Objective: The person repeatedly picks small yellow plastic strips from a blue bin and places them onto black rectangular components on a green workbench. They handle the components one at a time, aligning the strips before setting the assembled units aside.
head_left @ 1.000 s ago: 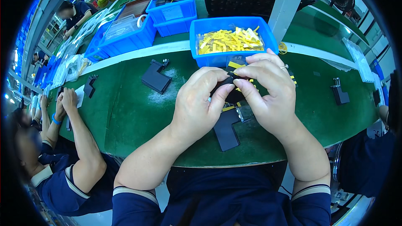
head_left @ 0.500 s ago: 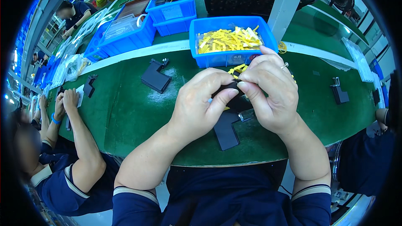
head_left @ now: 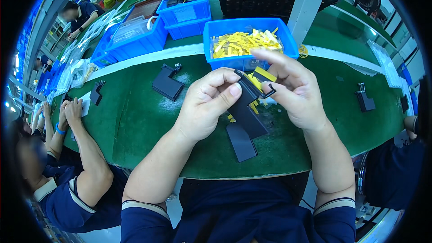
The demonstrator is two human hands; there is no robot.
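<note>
My left hand (head_left: 207, 105) is closed on a black L-shaped plastic part (head_left: 247, 114), held tilted above the table with its narrow end up. Its thumb lies across the part's face. My right hand (head_left: 294, 90) has its fingers spread, and its thumb is close to the small black clip at the part's upper right end. Whether the thumb touches that clip, I cannot tell. Yellow strips (head_left: 265, 74) show between the part and my right fingers. Partly behind the held part, a second black L-shaped part (head_left: 242, 142) lies on the table.
Past my hands stands a blue bin (head_left: 209, 54) of yellow strips. More black parts lie at left (head_left: 168, 82) and right (head_left: 366, 102) on the green table (head_left: 135, 121). Other blue bins (head_left: 186, 15) stand further back. A co-worker's hands (head_left: 73, 110) work at the left.
My hands have moved apart from their pinch together. The black part has turned so its face shows in my left hand, and my right fingers have spread.
</note>
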